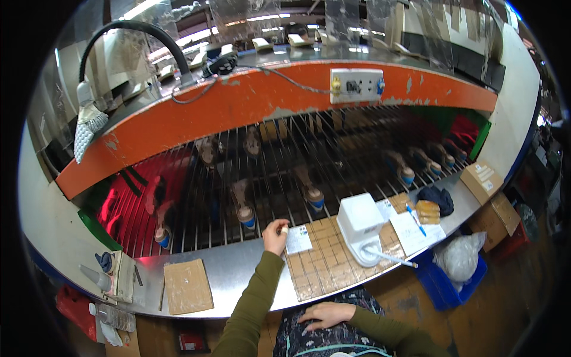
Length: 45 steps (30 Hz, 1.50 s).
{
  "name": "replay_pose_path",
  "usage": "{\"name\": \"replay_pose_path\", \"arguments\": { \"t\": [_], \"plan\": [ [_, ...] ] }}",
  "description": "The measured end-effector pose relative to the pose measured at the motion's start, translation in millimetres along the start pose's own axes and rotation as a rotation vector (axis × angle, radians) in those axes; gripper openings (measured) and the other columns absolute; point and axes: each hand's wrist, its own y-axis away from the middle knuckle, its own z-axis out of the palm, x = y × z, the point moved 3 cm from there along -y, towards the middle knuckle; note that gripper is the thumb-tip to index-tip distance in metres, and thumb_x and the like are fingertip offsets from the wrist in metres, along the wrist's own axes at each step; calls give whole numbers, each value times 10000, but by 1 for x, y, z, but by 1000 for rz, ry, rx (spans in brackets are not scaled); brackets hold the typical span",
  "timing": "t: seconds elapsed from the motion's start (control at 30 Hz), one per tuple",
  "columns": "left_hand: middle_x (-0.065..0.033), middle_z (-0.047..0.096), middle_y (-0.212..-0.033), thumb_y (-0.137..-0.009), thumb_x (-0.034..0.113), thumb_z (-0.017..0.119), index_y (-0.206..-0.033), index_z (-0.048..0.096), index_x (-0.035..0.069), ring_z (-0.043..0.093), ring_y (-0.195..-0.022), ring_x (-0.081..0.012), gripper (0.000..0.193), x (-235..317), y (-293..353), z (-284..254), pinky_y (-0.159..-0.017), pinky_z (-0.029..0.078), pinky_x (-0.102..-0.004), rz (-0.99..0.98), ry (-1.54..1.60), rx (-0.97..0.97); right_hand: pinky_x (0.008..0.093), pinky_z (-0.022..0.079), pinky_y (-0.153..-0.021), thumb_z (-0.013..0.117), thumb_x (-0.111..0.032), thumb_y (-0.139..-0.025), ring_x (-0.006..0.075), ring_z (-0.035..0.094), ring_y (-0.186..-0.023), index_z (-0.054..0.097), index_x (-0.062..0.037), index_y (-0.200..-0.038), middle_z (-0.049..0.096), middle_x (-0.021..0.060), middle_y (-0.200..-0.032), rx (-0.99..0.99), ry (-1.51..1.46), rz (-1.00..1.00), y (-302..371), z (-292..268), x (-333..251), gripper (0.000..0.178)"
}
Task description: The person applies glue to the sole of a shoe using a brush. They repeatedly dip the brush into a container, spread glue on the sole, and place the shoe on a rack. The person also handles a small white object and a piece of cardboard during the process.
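While left hand (275, 233) fingers pinch white card's (298, 239) left edge, right hand (326, 315) flat, fingers spread, on lap.

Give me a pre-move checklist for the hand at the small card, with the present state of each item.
1. Left hand at the white card: ok, fingers touch its left edge.
2. Card actually pinched: cannot tell.
3. Card lies flat on the gridded mat: ok.
4. Right hand free: ok, it rests open on the lap, holding nothing.
5. White machine apart from the card: ok, a gap shows.
6. Shoes on the rack within reach: cannot tell.
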Motion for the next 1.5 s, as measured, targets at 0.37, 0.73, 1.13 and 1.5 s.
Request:
{"name": "replay_pose_path", "arguments": {
  "t": [0.37,0.73,1.13,1.5],
  "plan": [
    [-102,694,-875,-840,60,671,-917,705,16,665,-829,-198,94,43,12,-1,-750,505,-302,132,43,66,360,472,-925,550,-218,-976,211,620,-974,591,-56,-1135,649,89,-976,571,-1472,-451,-33,-128,71,230],
    [-102,680,-940,-830,151,690,-1013,695,55,631,-911,-295,207,86,48,20,-834,453,-389,396,-74,-96,315,442,-825,559,-258,-974,131,570,-858,536,-114,-872,601,28,-877,1035,-1591,-363,-30,-128,108,178],
    [-109,664,-1006,-899,113,661,-1000,711,-17,621,-964,-198,172,66,47,23,-870,480,-316,140,245,-168,180,417,-598,677,-121,-911,44,529,-673,488,-58,-1116,616,9,-830,1261,-1234,-130,-30,-131,86,286],
    [-87,683,-922,-891,105,678,-911,711,-24,638,-859,-157,135,57,42,23,-783,507,-290,-21,293,-227,221,463,-688,649,-129,-923,82,568,-754,478,-40,-1134,626,36,-883,1241,-1172,-91,-29,-129,93,285]
  ]
}}
